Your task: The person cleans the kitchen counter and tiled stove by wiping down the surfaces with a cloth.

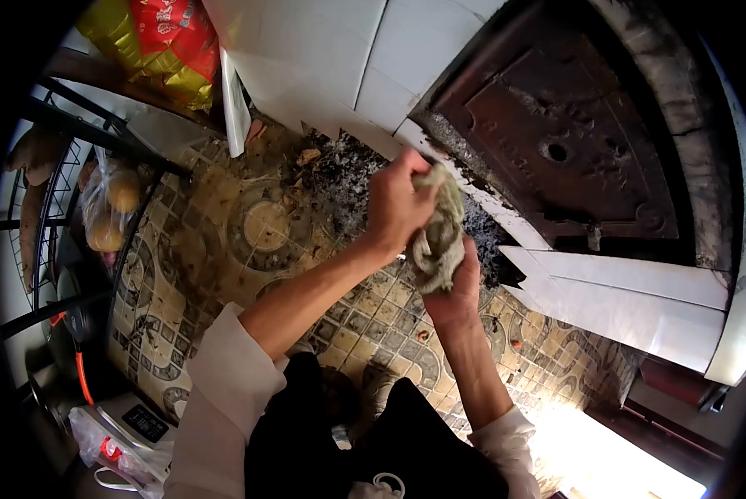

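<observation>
A crumpled, greyish-green cloth (pixel 441 237) is held between my two hands in the middle of the view. My left hand (pixel 399 204) is closed round its upper part. Lower down on the right, my right hand (pixel 457 287) grips the cloth's bottom end. Below and behind the hands, dark ash (pixel 344 179) lies scattered on the patterned floor (pixel 265 224). A dark metal stove door (pixel 556 141) with raised decoration and a round hole stands to the right of the hands, set among white tiles (pixel 630 283).
At the left stands a black wire rack (pixel 57 187) with bagged round produce (pixel 111 208). Red and gold packaging (pixel 169 50) sits at the upper left. Lower left are a white box (pixel 140 424) and plastic bags (pixel 98 437). Bright light falls at the lower right.
</observation>
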A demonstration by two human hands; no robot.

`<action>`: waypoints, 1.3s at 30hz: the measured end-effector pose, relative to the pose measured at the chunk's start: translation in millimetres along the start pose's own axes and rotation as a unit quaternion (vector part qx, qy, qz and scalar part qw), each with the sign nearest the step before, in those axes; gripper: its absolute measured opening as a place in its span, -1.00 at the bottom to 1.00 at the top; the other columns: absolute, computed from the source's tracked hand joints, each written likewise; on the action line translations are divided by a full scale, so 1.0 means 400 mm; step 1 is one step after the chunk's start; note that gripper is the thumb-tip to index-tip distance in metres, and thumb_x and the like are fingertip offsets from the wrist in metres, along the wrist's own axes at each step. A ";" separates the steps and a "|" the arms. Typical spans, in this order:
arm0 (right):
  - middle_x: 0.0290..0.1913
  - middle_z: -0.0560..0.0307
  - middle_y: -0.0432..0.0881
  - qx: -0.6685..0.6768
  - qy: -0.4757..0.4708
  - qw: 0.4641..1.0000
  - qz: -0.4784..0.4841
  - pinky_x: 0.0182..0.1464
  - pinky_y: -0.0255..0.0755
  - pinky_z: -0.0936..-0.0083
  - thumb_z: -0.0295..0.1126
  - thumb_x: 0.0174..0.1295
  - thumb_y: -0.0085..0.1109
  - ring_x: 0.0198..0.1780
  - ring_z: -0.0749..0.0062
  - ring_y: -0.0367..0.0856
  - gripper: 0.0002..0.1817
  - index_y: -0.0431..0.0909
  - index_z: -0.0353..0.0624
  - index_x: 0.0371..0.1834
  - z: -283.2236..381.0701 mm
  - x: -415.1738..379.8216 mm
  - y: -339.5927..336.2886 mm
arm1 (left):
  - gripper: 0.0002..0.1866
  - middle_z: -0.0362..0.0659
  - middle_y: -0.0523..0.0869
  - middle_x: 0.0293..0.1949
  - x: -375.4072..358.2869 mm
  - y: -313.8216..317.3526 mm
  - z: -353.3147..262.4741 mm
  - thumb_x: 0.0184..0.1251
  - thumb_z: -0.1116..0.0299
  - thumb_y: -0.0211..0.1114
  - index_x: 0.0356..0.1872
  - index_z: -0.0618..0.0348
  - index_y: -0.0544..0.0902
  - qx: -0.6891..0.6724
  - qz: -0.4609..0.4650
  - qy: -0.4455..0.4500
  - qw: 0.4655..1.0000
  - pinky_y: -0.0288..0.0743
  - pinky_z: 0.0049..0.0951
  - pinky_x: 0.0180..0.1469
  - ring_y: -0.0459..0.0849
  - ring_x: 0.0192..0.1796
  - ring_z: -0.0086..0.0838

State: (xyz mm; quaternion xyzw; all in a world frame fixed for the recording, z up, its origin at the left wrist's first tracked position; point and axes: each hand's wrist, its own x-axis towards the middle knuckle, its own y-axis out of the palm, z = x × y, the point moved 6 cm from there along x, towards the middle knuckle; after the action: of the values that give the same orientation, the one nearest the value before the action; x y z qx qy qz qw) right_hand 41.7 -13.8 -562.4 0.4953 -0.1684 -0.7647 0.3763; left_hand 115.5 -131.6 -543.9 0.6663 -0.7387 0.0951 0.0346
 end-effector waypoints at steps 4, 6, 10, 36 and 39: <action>-0.07 0.27 0.66 -0.109 0.026 0.994 -0.011 -0.10 0.52 0.46 0.04 0.31 0.08 -0.10 0.45 0.62 -0.57 0.54 -0.01 0.05 -0.015 0.039 0.066 | -0.83 -0.20 0.61 -0.50 0.048 -0.101 0.017 0.19 0.46 0.38 -0.44 0.20 0.51 -0.034 -0.132 0.012 0.991 0.50 -0.50 -0.45 0.59 -0.48 -0.55; -0.09 0.28 0.65 -0.114 0.030 0.992 -0.042 -0.13 0.50 0.47 0.03 0.32 0.07 -0.11 0.46 0.61 -0.59 0.54 0.01 0.04 -0.017 0.017 0.085 | -0.83 -0.20 0.61 -0.52 0.053 -0.105 0.001 0.17 0.47 0.39 -0.41 0.19 0.52 0.035 -0.124 0.074 0.989 0.54 -0.52 -0.44 0.59 -0.49 -0.53; -0.06 0.23 0.66 0.033 0.028 0.997 -0.060 -0.06 0.55 0.36 0.04 0.40 -0.09 -0.04 0.39 0.63 -0.57 0.53 -0.02 0.07 -0.039 0.014 -0.012 | -0.80 -0.15 0.70 -0.44 0.010 -0.005 -0.018 0.10 0.51 0.43 -0.39 0.17 0.52 0.060 0.026 0.105 0.992 0.55 -0.48 -0.46 0.67 -0.48 -0.47; 0.05 0.10 0.63 0.025 0.132 0.991 -0.017 0.14 0.44 0.08 0.10 0.31 -0.12 0.04 0.18 0.56 -0.51 0.55 0.00 0.05 -0.108 0.076 0.119 | -0.78 -0.09 0.71 -0.50 0.088 -0.058 -0.114 0.11 0.24 0.44 -0.36 0.11 0.63 0.355 0.117 0.240 0.896 0.55 -0.25 -0.40 0.69 -0.49 -0.18; 0.09 0.13 0.60 0.041 0.130 0.991 0.008 0.17 0.40 0.11 0.08 0.31 -0.11 0.08 0.21 0.53 -0.51 0.53 0.02 0.09 -0.095 0.062 0.097 | -0.84 -0.13 0.72 -0.52 0.046 -0.047 -0.132 0.19 0.28 0.40 -0.36 0.13 0.65 0.325 0.048 0.348 0.878 0.55 -0.33 -0.50 0.68 -0.57 -0.33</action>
State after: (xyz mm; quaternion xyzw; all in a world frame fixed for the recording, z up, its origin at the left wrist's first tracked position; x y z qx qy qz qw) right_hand 85.4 -53.3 -570.7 0.6042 -0.1533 -0.6829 0.3809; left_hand 128.0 -141.6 -487.3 0.5276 -0.6377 0.5573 0.0664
